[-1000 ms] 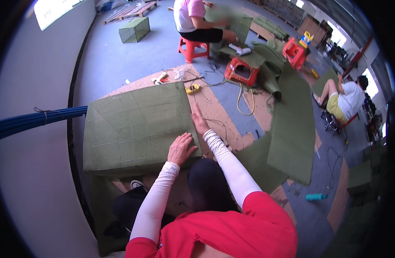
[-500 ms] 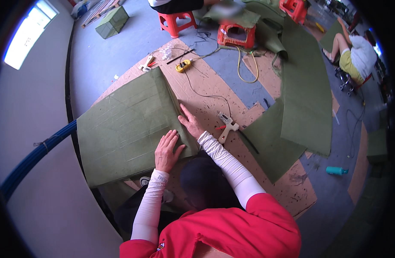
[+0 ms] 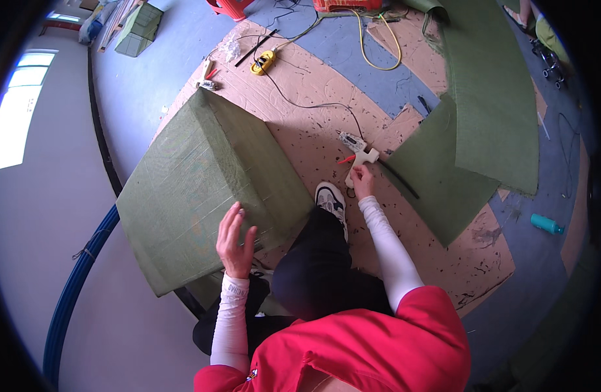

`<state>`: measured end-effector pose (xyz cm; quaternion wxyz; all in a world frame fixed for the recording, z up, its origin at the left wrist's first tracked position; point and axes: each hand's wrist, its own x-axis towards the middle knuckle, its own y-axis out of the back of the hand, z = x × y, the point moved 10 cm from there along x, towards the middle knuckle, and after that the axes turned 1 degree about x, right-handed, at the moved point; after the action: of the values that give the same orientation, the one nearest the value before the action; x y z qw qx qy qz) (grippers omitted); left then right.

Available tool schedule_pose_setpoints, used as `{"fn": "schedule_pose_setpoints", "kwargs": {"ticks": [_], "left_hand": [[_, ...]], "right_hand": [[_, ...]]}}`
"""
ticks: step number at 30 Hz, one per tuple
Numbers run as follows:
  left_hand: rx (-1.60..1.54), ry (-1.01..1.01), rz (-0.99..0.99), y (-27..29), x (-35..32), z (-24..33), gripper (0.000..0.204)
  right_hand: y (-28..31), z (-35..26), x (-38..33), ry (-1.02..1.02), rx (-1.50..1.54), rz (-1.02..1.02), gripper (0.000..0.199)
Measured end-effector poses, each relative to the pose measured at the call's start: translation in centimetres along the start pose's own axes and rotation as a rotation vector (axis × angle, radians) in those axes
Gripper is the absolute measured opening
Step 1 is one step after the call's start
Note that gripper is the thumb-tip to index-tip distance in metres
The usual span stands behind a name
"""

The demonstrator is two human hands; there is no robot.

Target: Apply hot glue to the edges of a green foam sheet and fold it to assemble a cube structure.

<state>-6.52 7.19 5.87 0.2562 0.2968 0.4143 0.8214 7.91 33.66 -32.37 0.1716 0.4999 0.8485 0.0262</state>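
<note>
Head view: left fingers spread; right fingers partly hide glue gun, grip unclear.

Cardboard lies on the floor — a glue gun upon it.

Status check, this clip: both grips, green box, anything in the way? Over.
Left grip open at green box, contact unclear. Right grip on glue gun, hold unclear. Cable trails across cardboard, clear of both grips.

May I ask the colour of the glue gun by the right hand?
The glue gun is mostly cream, best seen in the head view.
</note>
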Motion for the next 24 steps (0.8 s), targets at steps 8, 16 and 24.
{"fn": "schedule_pose_setpoints", "kwargs": {"ticks": [8,16,24], "left_hand": [[0.051,0.047,0.003,1.4,3.4,0.0,0.033],[0.109,-0.08,-0.025,2.2,6.6,-2.4,0.033],[0.351,0.103,0.072,6.2,20.0,-21.4,0.038]], "right_hand": [[-5.4,0.3,-4.6,-0.03,-0.032,-0.313,0.021],[-5.9,-1.6,-4.4,-0.054,-0.056,-0.343,0.024],[-8.9,2.6,-11.8,-0.634,0.259,-0.573,0.018]]}}
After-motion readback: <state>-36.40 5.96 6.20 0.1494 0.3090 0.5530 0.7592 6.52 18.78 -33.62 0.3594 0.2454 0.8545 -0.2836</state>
